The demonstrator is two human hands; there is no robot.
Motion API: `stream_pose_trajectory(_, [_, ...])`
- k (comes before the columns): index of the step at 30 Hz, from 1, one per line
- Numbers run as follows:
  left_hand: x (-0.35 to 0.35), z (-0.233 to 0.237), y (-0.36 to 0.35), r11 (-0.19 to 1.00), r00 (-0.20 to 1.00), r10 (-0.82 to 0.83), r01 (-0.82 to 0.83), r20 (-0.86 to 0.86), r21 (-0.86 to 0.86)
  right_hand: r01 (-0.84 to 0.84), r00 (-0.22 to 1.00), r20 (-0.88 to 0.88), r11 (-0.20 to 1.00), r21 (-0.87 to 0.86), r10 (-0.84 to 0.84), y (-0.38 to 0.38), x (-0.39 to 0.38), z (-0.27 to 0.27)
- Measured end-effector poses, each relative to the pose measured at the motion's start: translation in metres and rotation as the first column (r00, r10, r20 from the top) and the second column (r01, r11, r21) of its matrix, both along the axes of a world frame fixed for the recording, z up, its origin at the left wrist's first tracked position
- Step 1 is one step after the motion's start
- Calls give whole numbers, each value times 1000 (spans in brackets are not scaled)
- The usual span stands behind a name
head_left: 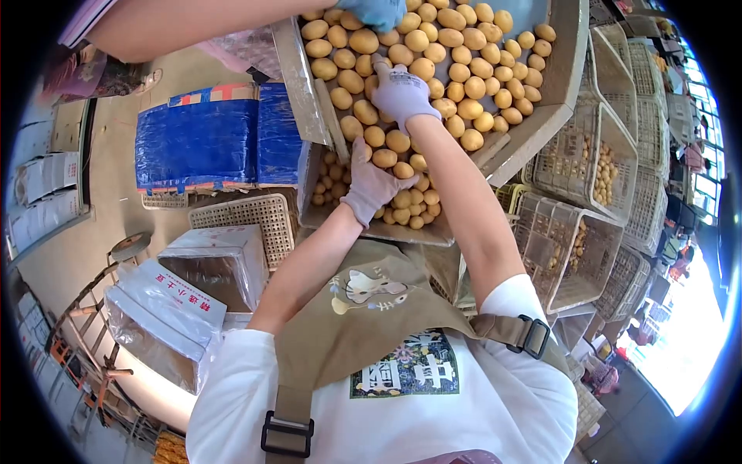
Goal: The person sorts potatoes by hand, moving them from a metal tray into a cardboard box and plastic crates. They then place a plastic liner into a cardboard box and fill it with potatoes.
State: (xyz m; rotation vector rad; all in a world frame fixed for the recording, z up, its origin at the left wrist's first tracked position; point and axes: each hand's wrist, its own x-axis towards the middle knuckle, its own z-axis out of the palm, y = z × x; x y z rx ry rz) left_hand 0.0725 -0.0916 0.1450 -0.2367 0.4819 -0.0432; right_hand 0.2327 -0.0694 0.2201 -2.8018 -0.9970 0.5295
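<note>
The person leans over a slanted sorting tray [568,69] heaped with small yellow potatoes [456,54]. Both hands wear pale gloves. The right hand [402,94] lies palm down on the pile near the tray's lower edge, with its fingers bent over the potatoes beneath it. Whether it grips any of them cannot be told from this angle. The left hand [371,185] sits lower, at the lip where the tray meets a bin [402,232] that also holds potatoes. Its fingers are loosely cupped against two or three at the edge (the view does not show whether they close around one).

At the top of the tray a second person's hand in a blue glove [375,11] touches the pile, and that person's bare arm [193,27] runs off to the left.

Wire baskets [572,162] stand stacked beside the tray on the right, some with potatoes inside. To the left lie blue-wrapped cartons [209,143], a white slotted crate [247,216] and plastic-covered boxes [166,309]. An olive apron [348,325] covers the person's white shirt.
</note>
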Motion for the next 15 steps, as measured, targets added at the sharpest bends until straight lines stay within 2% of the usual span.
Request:
stream_pose_trajectory(1, [-4,0,1,999,998,17,-15,62,-32,42,999,-14,998,-46,-42,8,4,-1])
stream_pose_trajectory(2, [-7,-1,0,944,997,-2,-25,81,330,56,996,-76,998,24,-54,8,10,2])
stream_pose_trajectory(3, [-9,-5,-3,761,996,-25,-39,90,647,72,992,-112,986,148,-56,-1,15,-2])
stream_pose_trajectory(4, [-10,0,-2,820,981,28,-133,194,557,89,988,-146,959,270,-51,-9,18,4])
stream_pose_trajectory(5, [-10,4,-1,870,953,84,-213,291,444,112,990,-119,941,319,-77,-18,17,10])
stream_pose_trajectory(6, [-10,9,-1,908,915,139,-270,379,319,124,982,-178,925,360,-62,-25,25,15])
stream_pose_trajectory(8, [-8,-16,-6,803,897,71,-310,435,509,147,983,37,895,422,-179,-28,47,28])
stream_pose_trajectory(10, [-8,4,-5,819,945,73,-239,319,522,-34,963,262,940,340,-60,-30,84,32])
stream_pose_trajectory(11, [-7,20,-3,887,979,95,-166,182,431,-38,966,258,997,62,21,-21,96,35])
stream_pose_trajectory(12, [-4,26,-1,926,988,87,-128,129,355,-70,977,192,991,-115,91,-7,105,32])
stream_pose_trajectory(13, [-2,31,1,957,994,79,-95,72,273,-68,973,213,990,-122,93,-2,103,33])
stream_pose_trajectory(15, [-2,21,4,984,991,38,-60,130,166,-56,979,188,987,-153,84,4,97,37])
